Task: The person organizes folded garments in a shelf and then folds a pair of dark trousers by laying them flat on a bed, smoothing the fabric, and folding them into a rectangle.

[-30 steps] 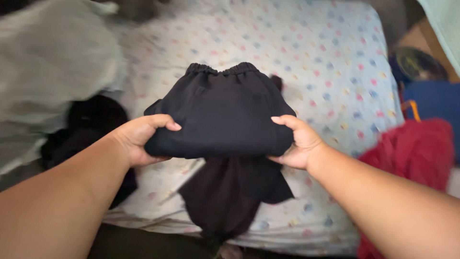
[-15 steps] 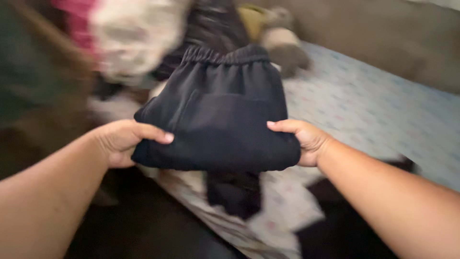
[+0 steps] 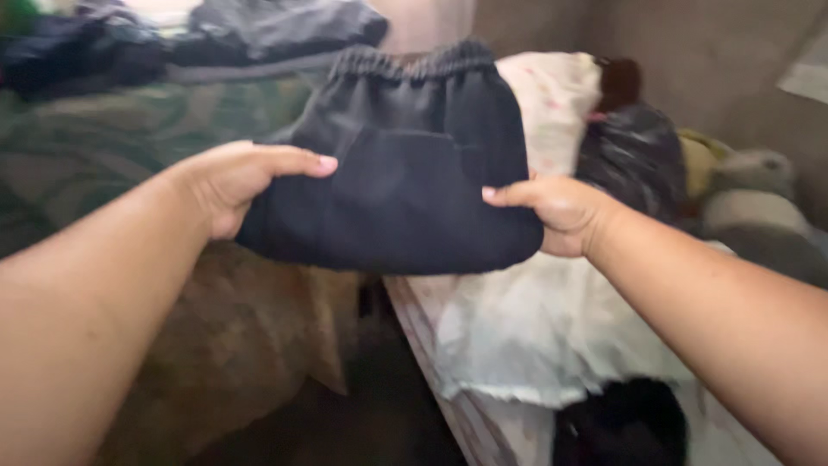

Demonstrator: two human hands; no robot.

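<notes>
Folded black shorts held up in both hands.

The left hand (image 3: 228, 185) grips the left edge of the shorts (image 3: 405, 173), thumb on top; the right hand (image 3: 556, 211) pinches the right edge. The shorts hang in the air at centre, elastic waistband on the far side, above the gap between a brown-covered surface on the left and a bed (image 3: 552, 336) with a pale sheet on the right. Dark clothes (image 3: 259, 30) lie far left.
</notes>
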